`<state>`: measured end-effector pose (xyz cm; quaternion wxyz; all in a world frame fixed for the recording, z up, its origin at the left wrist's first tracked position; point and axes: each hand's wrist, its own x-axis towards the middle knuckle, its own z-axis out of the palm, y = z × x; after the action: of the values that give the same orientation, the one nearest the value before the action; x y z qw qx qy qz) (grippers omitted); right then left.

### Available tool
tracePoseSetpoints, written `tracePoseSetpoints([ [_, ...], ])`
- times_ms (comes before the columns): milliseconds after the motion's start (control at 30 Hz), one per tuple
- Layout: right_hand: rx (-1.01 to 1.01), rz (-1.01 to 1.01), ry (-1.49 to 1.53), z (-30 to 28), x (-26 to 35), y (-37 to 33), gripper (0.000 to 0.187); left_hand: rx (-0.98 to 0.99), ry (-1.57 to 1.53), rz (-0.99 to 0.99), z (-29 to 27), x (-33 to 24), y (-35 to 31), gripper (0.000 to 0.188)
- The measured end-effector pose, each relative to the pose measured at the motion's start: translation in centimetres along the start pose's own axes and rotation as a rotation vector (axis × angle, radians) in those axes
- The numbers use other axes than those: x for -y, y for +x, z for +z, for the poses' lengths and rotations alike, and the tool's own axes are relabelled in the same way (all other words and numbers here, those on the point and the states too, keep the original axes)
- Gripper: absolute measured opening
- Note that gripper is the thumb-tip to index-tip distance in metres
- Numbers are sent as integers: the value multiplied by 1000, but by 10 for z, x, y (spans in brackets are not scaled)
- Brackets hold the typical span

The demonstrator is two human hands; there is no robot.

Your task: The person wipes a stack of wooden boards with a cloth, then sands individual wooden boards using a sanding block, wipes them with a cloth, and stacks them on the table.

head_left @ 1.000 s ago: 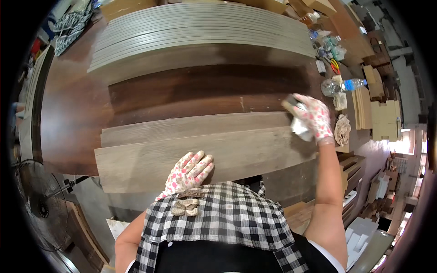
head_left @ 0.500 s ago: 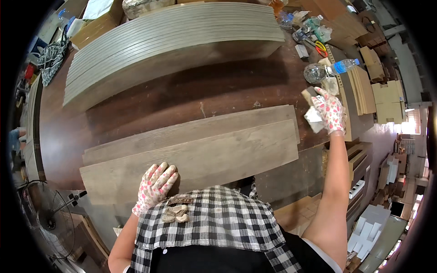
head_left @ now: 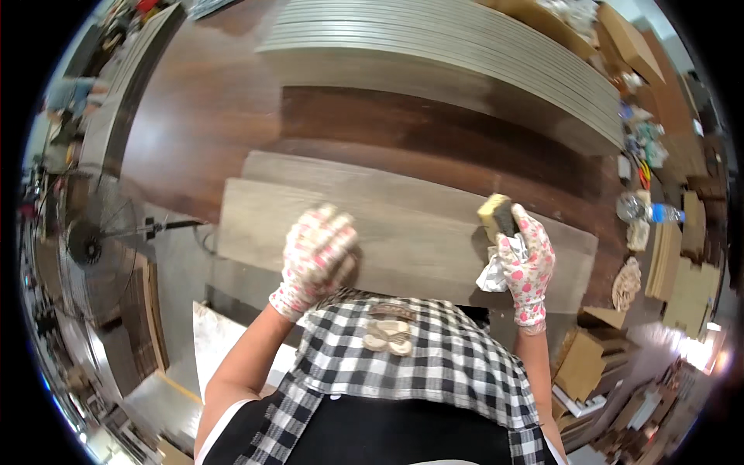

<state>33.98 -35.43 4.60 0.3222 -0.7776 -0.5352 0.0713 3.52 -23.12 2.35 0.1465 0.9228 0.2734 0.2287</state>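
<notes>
In my right hand, a yellow and dark sponge block is gripped together with a crumpled white cloth. This hand is over the right part of the front grey-brown wood-grain plank. My left hand, somewhat blurred, is over the same plank's left half with its fingers stretched out and nothing seen in them. Whether its palm touches the plank is hidden. Behind the front plank and partly under it lies a second similar plank. Both hands wear white gloves with a pink-red pattern.
A tall stack of planks stands at the table's far side. To the right are plastic bottles, a crumpled beige cloth and cardboard boxes. A caged fan stands at the left.
My right hand has come from the table's right end to above the front plank, bringing the sponge and cloth. My left hand has shifted on the plank. The whole view has turned.
</notes>
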Motion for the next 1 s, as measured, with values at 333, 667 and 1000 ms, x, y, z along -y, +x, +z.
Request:
tracePoseSetpoints([
  [333, 505, -438, 0, 123, 185, 90, 39, -438, 212, -736, -29, 72, -92, 47],
  [667, 500, -645, -93, 150, 201, 91, 38, -438, -505, -952, -26, 74, -96, 36],
  [1000, 755, -388, -119, 145, 225, 88, 43, -349, -700, -965, -28, 95, -71, 34],
])
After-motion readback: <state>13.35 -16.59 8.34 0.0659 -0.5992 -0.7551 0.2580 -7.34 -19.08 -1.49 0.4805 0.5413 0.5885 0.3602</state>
